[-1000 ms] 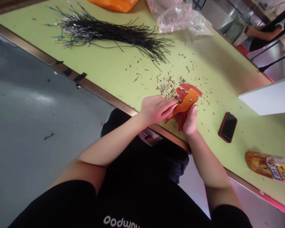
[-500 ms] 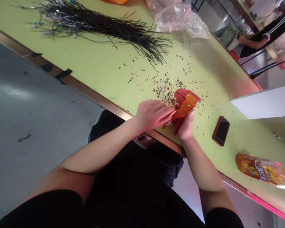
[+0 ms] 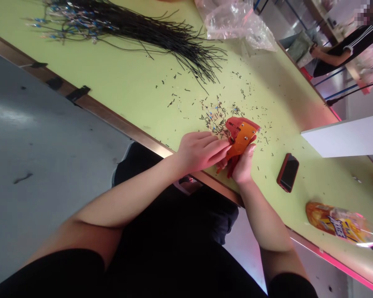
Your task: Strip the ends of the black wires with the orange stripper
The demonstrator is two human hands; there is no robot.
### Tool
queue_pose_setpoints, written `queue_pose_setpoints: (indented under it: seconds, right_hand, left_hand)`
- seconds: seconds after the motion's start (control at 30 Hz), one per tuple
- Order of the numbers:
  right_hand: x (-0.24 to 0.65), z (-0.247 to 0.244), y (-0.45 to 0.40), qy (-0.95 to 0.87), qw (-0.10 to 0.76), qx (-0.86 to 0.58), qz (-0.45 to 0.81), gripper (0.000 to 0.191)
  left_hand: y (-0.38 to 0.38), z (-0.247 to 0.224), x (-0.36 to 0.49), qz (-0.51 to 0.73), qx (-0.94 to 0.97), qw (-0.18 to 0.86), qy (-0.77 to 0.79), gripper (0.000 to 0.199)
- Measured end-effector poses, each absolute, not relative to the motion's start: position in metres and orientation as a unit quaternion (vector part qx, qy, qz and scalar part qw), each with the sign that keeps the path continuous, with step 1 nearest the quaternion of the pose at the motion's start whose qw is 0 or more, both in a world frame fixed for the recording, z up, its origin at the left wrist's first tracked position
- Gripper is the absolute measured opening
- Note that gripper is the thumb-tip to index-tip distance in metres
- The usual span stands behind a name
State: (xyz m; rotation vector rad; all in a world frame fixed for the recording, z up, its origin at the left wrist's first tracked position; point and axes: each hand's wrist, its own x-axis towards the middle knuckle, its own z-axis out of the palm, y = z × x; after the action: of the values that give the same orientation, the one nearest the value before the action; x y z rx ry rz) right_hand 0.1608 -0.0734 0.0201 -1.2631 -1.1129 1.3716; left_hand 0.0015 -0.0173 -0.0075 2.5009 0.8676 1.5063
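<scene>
My right hand (image 3: 244,164) is wrapped round the handles of an orange and red wire stripper (image 3: 243,134), held just above the table near its front edge. My left hand (image 3: 202,151) is closed, its fingertips pressed together at the stripper's jaws. Whatever those fingers pinch is hidden behind them. Short black, blue and copper-coloured clippings (image 3: 216,118) lie scattered on the table beyond the tool. Farther off to the left rests a bundle of black wires (image 3: 161,35), with blue and metallic ends at its far left.
A clear plastic bag (image 3: 236,22) lies at the back of the green-yellow table (image 3: 112,82). To the right are a phone (image 3: 288,173), a bottle with an orange label (image 3: 338,223) and a white panel (image 3: 345,134). Another person's arm (image 3: 332,58) shows at the upper right.
The wire stripper has turned slightly in my right hand, and its jaw end looks a little different. My left hand stays at the jaws. The whole view has shifted slightly.
</scene>
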Motion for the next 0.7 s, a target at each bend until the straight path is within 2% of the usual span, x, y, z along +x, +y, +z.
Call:
queue_pose_setpoints:
  seconds: [0.1,0.17,0.27,0.37,0.7]
  right_hand:
    - [0.161,0.022,-0.071,-0.437,0.464,-0.537,0.553,0.089]
    - [0.165,0.025,-0.070,-0.424,0.463,-0.537,0.563,0.090]
    - [0.172,0.032,-0.070,-0.413,0.452,-0.498,0.614,0.090]
    - [0.176,0.037,-0.072,-0.412,0.429,-0.446,0.669,0.087]
    - [0.182,0.030,-0.077,-0.415,0.365,-0.392,0.736,0.091]
  left_hand:
    - [-0.017,-0.005,0.002,0.511,0.810,0.054,0.282,0.021]
    - [-0.017,-0.003,0.002,0.511,0.799,0.088,0.303,0.027]
    - [-0.016,0.002,-0.002,0.528,0.757,0.158,0.351,0.040]
    - [-0.013,0.003,-0.006,0.556,0.703,0.209,0.390,0.044]
    - [-0.008,-0.003,-0.002,0.568,0.722,0.207,0.337,0.046]
